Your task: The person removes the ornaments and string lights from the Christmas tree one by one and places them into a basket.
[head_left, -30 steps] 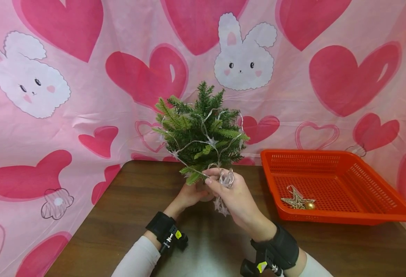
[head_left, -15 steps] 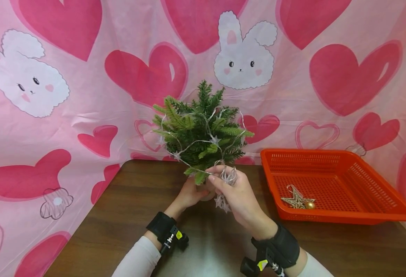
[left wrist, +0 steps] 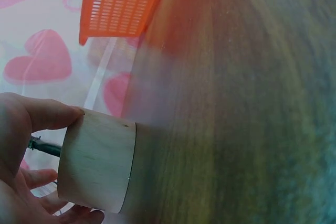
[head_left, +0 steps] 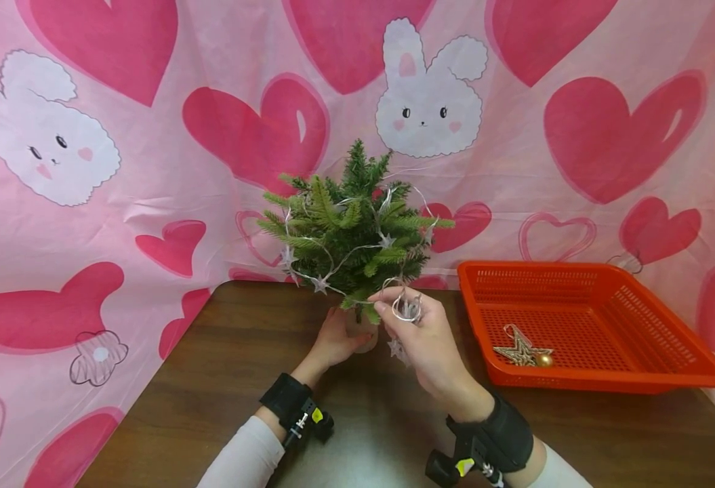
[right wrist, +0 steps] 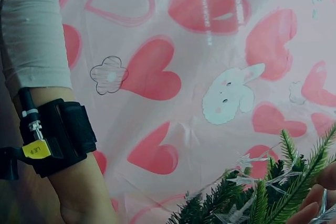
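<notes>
A small artificial Christmas tree [head_left: 348, 234] stands at the middle of the table, in front of the cloth. Its pale cylindrical base [left wrist: 97, 163] shows clearly in the left wrist view. My left hand [head_left: 333, 342] grips that base, thumb on one side and fingers on the other. Clear string lights with star-shaped bulbs [head_left: 386, 241] wind round the branches. At the tree's lower right, my right hand [head_left: 427, 346] pinches the wire between thumb and forefinger. The loose coil [head_left: 407, 308] of the string lights lies over its fingers, and a star bulb [head_left: 396, 349] dangles below.
On the right of the table [head_left: 211, 407] sits an orange-red plastic basket [head_left: 607, 383]. Inside it lie a glittery gold star ornament [head_left: 520, 351] and a small gold ball [head_left: 544, 360]. A pink cloth [head_left: 168, 183] with hearts and rabbits hangs behind.
The tree has turned a little, its front star bulbs shifting to the right. My right hand has moved slightly right with the wire, while the left stays on the base.
</notes>
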The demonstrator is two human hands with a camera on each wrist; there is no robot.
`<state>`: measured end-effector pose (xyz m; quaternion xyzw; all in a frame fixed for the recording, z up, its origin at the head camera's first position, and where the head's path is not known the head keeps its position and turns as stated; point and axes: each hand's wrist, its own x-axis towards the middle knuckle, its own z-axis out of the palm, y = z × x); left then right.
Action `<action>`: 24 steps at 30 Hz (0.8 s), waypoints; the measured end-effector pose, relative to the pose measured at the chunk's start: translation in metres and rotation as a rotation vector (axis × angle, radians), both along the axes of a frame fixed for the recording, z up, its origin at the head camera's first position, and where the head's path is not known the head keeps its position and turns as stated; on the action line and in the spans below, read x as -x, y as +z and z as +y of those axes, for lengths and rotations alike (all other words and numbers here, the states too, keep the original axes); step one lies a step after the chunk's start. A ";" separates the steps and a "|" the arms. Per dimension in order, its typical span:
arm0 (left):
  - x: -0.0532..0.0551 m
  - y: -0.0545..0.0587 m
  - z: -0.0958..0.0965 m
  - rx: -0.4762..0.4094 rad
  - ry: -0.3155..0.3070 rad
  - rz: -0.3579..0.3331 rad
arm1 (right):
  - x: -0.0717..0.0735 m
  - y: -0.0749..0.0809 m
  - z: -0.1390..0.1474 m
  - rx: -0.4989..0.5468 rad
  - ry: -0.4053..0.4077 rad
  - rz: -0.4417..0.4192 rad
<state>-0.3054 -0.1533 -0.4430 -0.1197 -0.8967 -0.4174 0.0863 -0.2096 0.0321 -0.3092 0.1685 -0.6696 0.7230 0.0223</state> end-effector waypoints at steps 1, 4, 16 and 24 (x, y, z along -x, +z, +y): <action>-0.001 0.001 0.001 0.005 0.012 -0.007 | -0.001 0.001 0.001 -0.004 -0.008 0.004; -0.002 0.002 0.002 0.016 0.050 -0.031 | -0.002 0.002 0.002 -0.010 -0.028 0.023; -0.002 -0.002 0.007 0.038 0.091 0.038 | -0.010 0.000 0.002 -0.176 -0.212 0.490; -0.002 0.001 0.008 0.091 0.090 0.069 | -0.023 0.005 -0.001 -0.197 -0.245 0.661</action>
